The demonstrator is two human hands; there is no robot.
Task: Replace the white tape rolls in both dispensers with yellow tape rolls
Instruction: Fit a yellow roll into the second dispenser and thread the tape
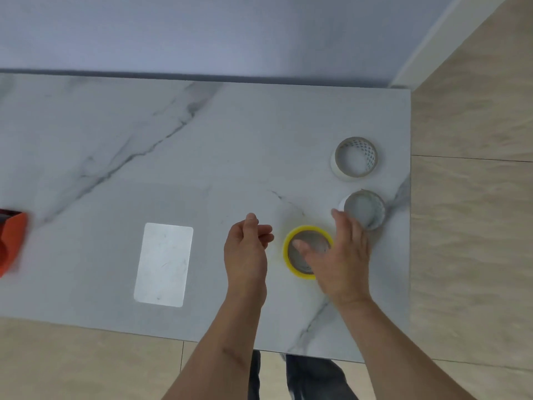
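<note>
A yellow tape roll [289, 249] lies flat on the marble table [202, 140], right of centre near the front. My right hand [340, 255] is spread over its right side, thumb reaching across the roll's hole, fingers apart. Just left of the roll my left hand [248, 249] hovers with fingers loosely curled and nothing in it. Two white tape rolls lie at the right edge: one [372, 209] just beyond my right fingertips, another [356, 157] farther back. An orange dispenser [11, 241] shows partly at the left frame edge, blurred.
A pale rectangular patch [163, 264] lies on the table front left of my hands. The table's right edge [410, 226] runs close to the white rolls, with tiled floor beyond. A wall stands behind the table.
</note>
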